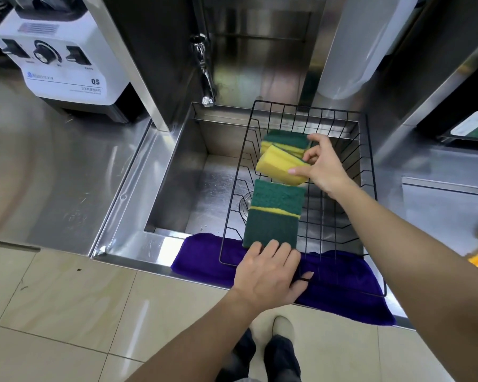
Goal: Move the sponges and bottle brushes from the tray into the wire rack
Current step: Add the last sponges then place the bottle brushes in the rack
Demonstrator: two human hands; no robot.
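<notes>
Wire rack (pixel 339 172) is set over the sink (pixel 182 172), its near edge on a purple cloth (pixel 342 282). Step in hand, as judged: a sponge (pixel 279 166) is being placed in the rack's far-left part, tilted on another sponge (pixel 286 140); release is called for next. Right hand (pixel 323 166) is pinching it; left hand (pixel 268 274), fingers spread, is laid flat on the rack's near rim, touching two stacked sponges (pixel 273 216). No tray or brushes are seen.
</notes>
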